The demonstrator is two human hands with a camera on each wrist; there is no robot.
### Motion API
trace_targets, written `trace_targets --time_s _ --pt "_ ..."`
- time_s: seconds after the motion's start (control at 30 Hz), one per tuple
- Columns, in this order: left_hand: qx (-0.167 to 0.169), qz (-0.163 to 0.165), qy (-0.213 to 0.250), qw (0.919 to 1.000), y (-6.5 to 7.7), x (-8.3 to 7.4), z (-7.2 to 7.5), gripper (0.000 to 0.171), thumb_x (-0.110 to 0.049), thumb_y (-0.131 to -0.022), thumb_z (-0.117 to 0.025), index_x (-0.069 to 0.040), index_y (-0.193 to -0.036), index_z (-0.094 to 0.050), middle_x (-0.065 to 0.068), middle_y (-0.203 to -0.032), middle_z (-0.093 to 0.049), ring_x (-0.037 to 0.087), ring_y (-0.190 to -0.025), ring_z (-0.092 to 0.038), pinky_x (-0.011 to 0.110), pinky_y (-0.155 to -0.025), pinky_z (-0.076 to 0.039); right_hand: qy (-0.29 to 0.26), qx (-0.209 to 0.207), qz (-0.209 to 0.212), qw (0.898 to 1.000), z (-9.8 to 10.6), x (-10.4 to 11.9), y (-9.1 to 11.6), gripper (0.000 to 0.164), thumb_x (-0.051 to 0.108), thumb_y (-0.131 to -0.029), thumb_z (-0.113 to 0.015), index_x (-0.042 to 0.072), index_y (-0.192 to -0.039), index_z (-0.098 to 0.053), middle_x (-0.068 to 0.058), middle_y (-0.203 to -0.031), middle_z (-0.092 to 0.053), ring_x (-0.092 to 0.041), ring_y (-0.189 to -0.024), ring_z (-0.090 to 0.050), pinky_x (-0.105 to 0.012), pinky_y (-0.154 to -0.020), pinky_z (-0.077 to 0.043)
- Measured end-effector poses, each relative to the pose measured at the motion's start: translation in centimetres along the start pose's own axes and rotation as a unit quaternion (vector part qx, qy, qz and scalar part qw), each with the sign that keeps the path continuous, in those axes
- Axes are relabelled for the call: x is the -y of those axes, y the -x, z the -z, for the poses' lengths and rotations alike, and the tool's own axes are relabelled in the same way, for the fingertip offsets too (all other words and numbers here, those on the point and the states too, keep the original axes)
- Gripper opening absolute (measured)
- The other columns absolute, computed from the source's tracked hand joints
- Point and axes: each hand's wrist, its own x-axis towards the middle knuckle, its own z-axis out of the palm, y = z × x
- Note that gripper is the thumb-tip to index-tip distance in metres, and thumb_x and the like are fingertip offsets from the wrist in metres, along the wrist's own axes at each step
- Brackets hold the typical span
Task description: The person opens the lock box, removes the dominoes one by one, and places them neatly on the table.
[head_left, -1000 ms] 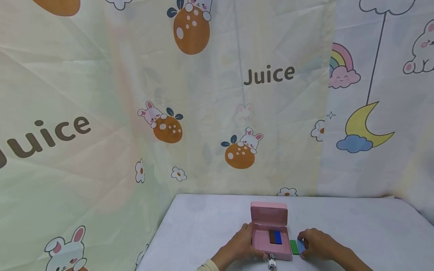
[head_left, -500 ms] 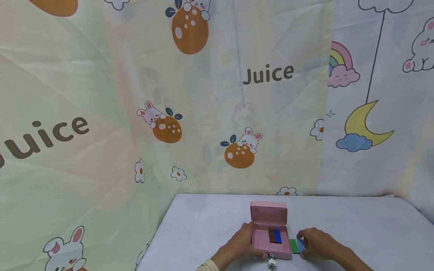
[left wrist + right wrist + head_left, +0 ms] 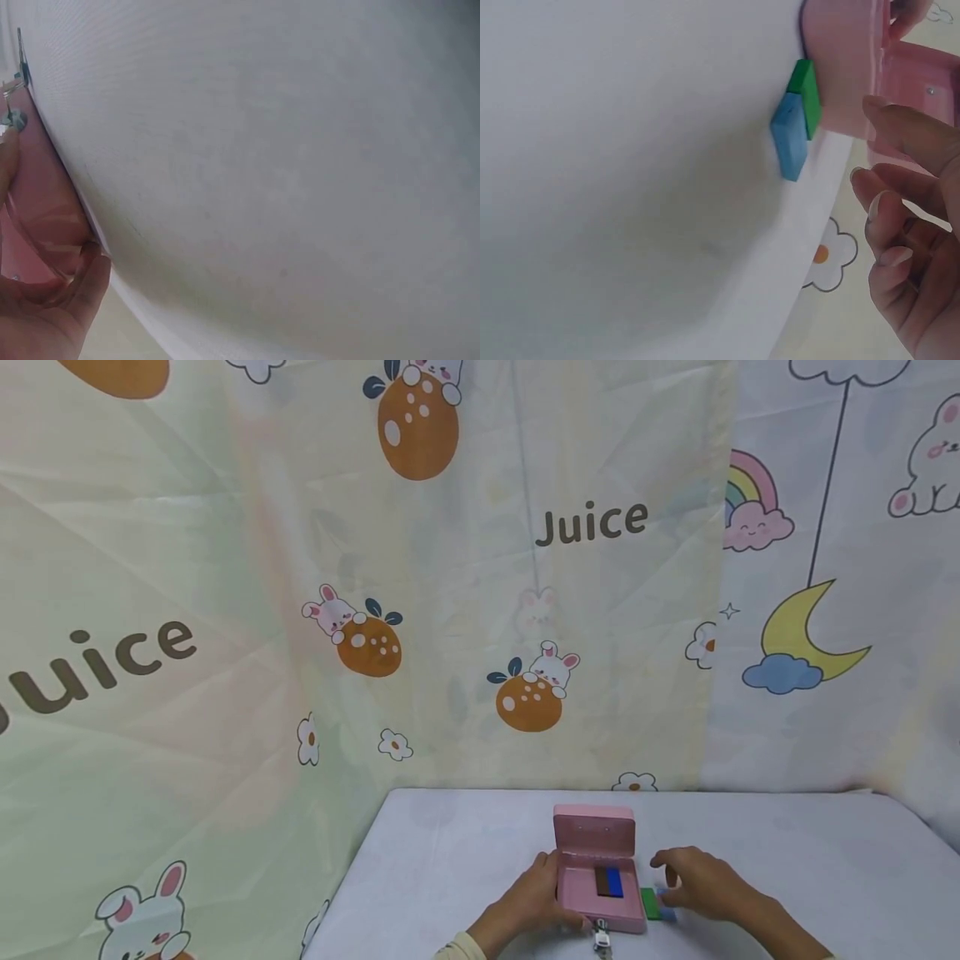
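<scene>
A pink metal box (image 3: 576, 897) stands on the table with its lid (image 3: 595, 833) raised. My left hand (image 3: 531, 897) holds the box by its left side, thumb at the front corner; the left wrist view shows fingers at its wall. Inside lie a brown block (image 3: 602, 882) and a dark blue block (image 3: 615, 882), side by side. Against the outer right wall sits a green block (image 3: 805, 90), with a light blue block (image 3: 789, 139) touching it. My right hand (image 3: 705, 885) hovers just above these two, fingers loosely bent, nothing between them.
A small metal clasp with a key-like piece (image 3: 602, 937) hangs at the front of the box. The white table (image 3: 465, 835) reaches back to a printed curtain (image 3: 450, 710), which also runs along the left.
My right hand has let go of the light blue block and lifted a little, up and away from the table. The left hand and the box have stayed put.
</scene>
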Motion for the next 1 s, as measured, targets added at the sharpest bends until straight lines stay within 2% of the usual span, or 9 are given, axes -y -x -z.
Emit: trace_targets --time_s 0.27,0.43,0.67,0.8,1.0 --pt "0.001 0.006 -0.002 1.0000 0.1 -0.3 0.1 0.100 -0.043 -0.065 -0.094 -0.032 -0.148 -0.039 -0.011 -0.119 -0.055 0.001 -0.099 -0.050 0.035 -0.098 -0.051 0.013 -0.025 0.024 0.999 0.6 2.0 -0.3 0.039 0.023 -0.074 -0.088 0.010 -0.108 -0.072 0.006 -0.078 -0.061 -0.014 -0.072 -0.050 -0.030 -0.063 -0.046" --pt "0.001 0.004 -0.001 1.0000 0.1 -0.2 0.1 0.099 -0.043 -0.065 -0.093 -0.032 -0.148 -0.039 -0.011 -0.120 -0.055 0.001 -0.100 -0.050 0.034 -0.099 -0.051 0.012 -0.047 0.054 0.997 0.4 3.1 -0.5 0.040 0.022 -0.074 -0.088 0.011 -0.109 -0.072 0.008 -0.082 -0.063 -0.012 -0.074 -0.052 -0.028 -0.063 -0.047" --pt "0.000 0.003 -0.004 1.0000 0.1 0.0 0.2 0.099 -0.044 -0.065 -0.093 -0.030 -0.148 -0.040 -0.010 -0.119 -0.055 0.001 -0.097 -0.050 0.033 -0.097 -0.051 -0.001 -0.053 0.089 0.995 -0.2 4.3 -0.9 0.042 0.023 -0.074 -0.088 0.008 -0.109 -0.071 0.003 -0.094 -0.070 -0.015 -0.082 -0.058 -0.036 -0.072 -0.055" --pt "0.002 -0.001 0.000 1.0000 0.1 0.0 0.1 0.099 -0.046 -0.066 -0.092 -0.033 -0.148 -0.039 -0.012 -0.119 -0.055 0.001 -0.097 -0.050 0.032 -0.095 -0.052 -0.005 -0.039 0.079 0.996 -0.5 4.8 -1.2 0.043 0.022 -0.072 -0.089 0.011 -0.109 -0.071 0.002 -0.093 -0.070 -0.013 -0.079 -0.057 -0.035 -0.069 -0.053" --pt "0.000 -0.010 -0.004 0.9999 0.1 0.1 0.1 0.099 -0.047 -0.066 -0.092 -0.032 -0.148 -0.038 -0.013 -0.118 -0.054 0.000 -0.096 -0.049 0.030 -0.094 -0.051 -0.003 -0.025 0.052 0.998 -1.2 5.1 -2.0 0.042 0.018 -0.070 -0.090 0.011 -0.107 -0.072 0.006 -0.075 -0.063 -0.012 -0.070 -0.053 -0.031 -0.064 -0.049"
